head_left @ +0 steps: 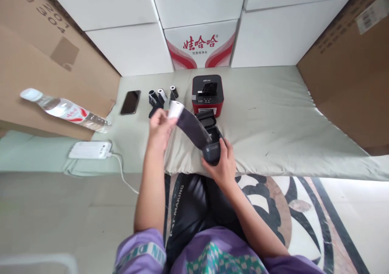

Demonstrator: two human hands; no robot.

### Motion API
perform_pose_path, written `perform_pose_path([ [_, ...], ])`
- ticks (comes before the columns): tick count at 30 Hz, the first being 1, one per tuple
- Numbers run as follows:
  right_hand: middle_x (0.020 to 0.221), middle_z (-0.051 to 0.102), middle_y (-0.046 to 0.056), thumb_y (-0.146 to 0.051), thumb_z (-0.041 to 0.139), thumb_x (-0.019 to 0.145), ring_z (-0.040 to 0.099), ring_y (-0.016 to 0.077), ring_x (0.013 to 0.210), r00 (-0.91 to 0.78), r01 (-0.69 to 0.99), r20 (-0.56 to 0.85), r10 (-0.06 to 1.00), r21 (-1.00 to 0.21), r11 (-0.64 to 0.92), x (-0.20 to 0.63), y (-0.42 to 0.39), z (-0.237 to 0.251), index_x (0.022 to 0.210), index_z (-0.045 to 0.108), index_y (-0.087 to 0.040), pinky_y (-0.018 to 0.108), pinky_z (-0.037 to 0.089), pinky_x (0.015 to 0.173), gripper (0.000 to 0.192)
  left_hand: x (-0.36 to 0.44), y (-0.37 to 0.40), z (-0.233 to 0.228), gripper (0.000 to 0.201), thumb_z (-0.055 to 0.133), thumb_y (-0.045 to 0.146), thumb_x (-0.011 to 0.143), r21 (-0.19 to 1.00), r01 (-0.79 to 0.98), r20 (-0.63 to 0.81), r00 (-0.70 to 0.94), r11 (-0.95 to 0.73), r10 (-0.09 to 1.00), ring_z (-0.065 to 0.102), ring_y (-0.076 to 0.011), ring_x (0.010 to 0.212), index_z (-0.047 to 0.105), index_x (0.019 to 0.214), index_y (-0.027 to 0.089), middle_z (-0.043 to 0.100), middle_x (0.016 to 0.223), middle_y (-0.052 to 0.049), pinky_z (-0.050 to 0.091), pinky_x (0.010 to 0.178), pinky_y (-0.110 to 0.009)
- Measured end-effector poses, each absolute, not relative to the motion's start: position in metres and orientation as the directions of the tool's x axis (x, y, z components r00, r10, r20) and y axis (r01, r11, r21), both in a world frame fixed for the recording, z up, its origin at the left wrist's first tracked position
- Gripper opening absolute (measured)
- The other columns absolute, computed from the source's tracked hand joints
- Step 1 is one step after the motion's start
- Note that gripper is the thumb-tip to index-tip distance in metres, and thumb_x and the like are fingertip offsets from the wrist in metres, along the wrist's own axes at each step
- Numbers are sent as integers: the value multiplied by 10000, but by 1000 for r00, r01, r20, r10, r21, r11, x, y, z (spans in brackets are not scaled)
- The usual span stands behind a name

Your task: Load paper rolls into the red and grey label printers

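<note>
Pinched in my left hand (160, 127) is a roll of thermal paper (175, 109), white at its end, with a long dark strip (194, 130) hanging from it. The strip slopes down to the right and reaches a small black portable printer (212, 151). My right hand (224, 160) grips that printer from its right side, near the front edge of the cloth-covered surface. The printer's lid (207, 119) stands open. Whether the strip's lower end is inside the printer I cannot tell. Several small paper rolls (161, 94) stand just behind my left hand.
Behind my hands sits a red and black label printer (208, 94). To the left lie a phone (130, 102), a white power bank (90, 149) with a cable, and a tilted water bottle (68, 111). White boxes (200, 49) and brown cartons (352, 71) wall in the surface.
</note>
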State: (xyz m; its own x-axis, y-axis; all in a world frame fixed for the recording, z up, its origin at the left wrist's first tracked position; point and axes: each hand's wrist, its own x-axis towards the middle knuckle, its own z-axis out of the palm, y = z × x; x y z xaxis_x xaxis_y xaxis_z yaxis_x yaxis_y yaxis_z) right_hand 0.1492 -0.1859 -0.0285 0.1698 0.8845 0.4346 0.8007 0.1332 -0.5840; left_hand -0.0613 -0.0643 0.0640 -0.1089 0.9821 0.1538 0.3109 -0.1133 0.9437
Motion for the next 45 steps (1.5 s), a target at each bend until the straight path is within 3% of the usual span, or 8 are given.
perform_pose_path([
  [3,1503,514,223,-437,767,796,602,400,1343,151,804,446,882,-574,153,151,-186,-29,1570,337,-201,570,600,1012,917,-25,-80,49,220,744,375,800,947,251,195,51,-201,980,719,-251,1052,584,909,270,739,1095,-37,583,911,-420],
  [7,1527,482,238,-410,761,797,592,415,1348,114,805,442,890,-566,178,154,-188,-30,1589,302,-186,574,607,988,942,-3,-84,47,252,731,237,793,867,421,191,217,-268,957,692,-261,1074,699,1035,301,752,1088,-39,532,1013,-456],
  [16,1515,489,220,-428,762,807,583,395,1358,145,796,457,877,-581,171,152,-187,-33,1586,292,-213,579,591,1025,935,12,-79,53,203,754,170,752,622,707,171,296,-336,940,624,-367,1009,753,879,329,738,877,-76,488,923,-585],
  [25,1469,549,236,-415,804,766,617,395,1327,174,789,479,861,-591,169,150,-185,-30,1588,284,-175,569,613,990,1002,11,-83,40,155,665,274,901,515,762,211,331,-392,920,526,-392,1184,816,901,306,631,1269,-128,446,1031,-611],
  [33,1448,573,277,-493,800,781,614,420,1328,179,797,479,859,-583,159,150,-185,-36,1616,220,-114,600,592,1001,1085,-3,-107,52,272,485,381,1040,664,612,419,173,-430,892,633,-283,1089,755,1054,345,679,1053,-81,500,1034,-471],
  [36,1459,566,281,-490,805,778,607,423,1338,185,781,460,869,-605,154,150,-185,-36,1616,231,-113,600,586,1006,1083,-3,-112,41,288,481,436,1046,700,566,466,100,-435,879,617,-271,1221,702,1199,332,665,1229,-85,484,1093,-444],
  [40,1467,558,297,-488,823,757,601,441,1341,193,767,441,876,-625,145,150,-186,-36,1618,226,-101,620,572,1017,1117,-1,-98,19,581,533,543,1018,785,467,444,31,-406,895,540,-297,1396,464,1523,263,527,1535,-148,461,1135,-468],
  [45,1474,557,298,-473,856,728,613,441,1330,217,748,406,888,-653,116,150,-186,-34,1619,227,-102,619,564,1033,1152,2,-93,14,511,528,507,1038,870,300,408,7,-391,913,618,-246,1315,531,1472,238,654,1398,-133,497,1097,-399],
])
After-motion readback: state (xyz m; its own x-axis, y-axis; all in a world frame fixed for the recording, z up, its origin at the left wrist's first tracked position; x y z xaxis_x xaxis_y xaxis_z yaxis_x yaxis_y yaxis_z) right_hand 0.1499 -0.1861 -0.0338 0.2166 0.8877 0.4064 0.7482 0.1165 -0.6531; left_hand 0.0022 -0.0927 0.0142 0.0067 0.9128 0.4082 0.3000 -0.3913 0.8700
